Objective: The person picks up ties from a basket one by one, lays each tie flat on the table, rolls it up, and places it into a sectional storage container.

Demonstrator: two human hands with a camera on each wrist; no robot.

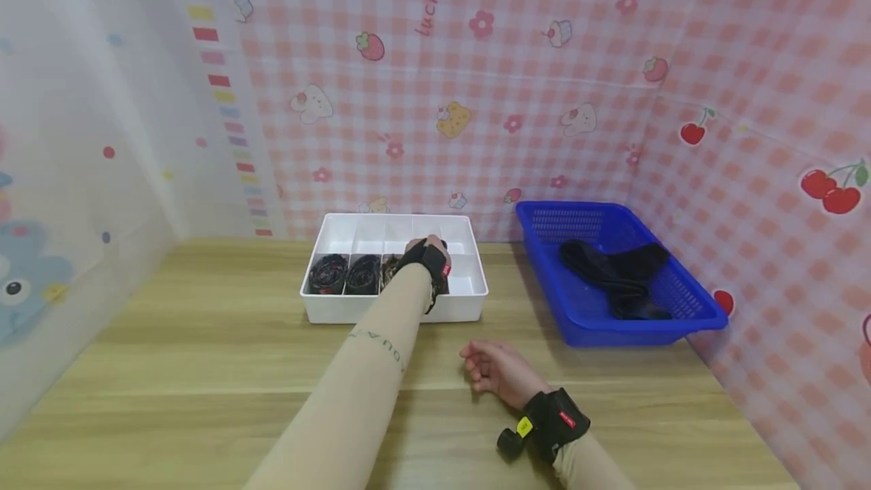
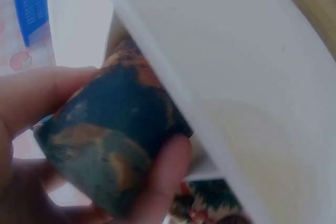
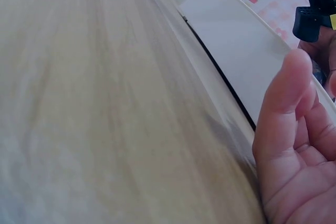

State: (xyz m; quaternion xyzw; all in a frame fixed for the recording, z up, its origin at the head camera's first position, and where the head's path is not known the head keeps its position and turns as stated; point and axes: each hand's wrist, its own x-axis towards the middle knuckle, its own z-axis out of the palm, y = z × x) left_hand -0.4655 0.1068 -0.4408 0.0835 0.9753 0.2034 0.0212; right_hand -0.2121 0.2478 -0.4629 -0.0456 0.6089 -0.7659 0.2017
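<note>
My left hand (image 1: 432, 244) reaches into the white divided box (image 1: 395, 312). In the left wrist view, its thumb and fingers grip a rolled camouflage-patterned cloth (image 2: 105, 129) in dark green and brown, right beside the box's white wall. To its left, front compartments hold a dark roll with red bits (image 1: 329, 274), a black roll (image 1: 364, 275) and a brownish patterned roll (image 1: 389, 267), partly hidden by my wrist. Just in front of the box, my right hand (image 1: 503, 373) stays low over the table with loosely curled fingers and nothing in it.
A blue plastic basket (image 1: 578, 331) stands to the right, with a long black cloth strip (image 1: 622, 271) lying in it. Behind rises a pink checked backdrop (image 1: 408, 82). Wood-grain table (image 1: 204, 354) spreads out in front of the box.
</note>
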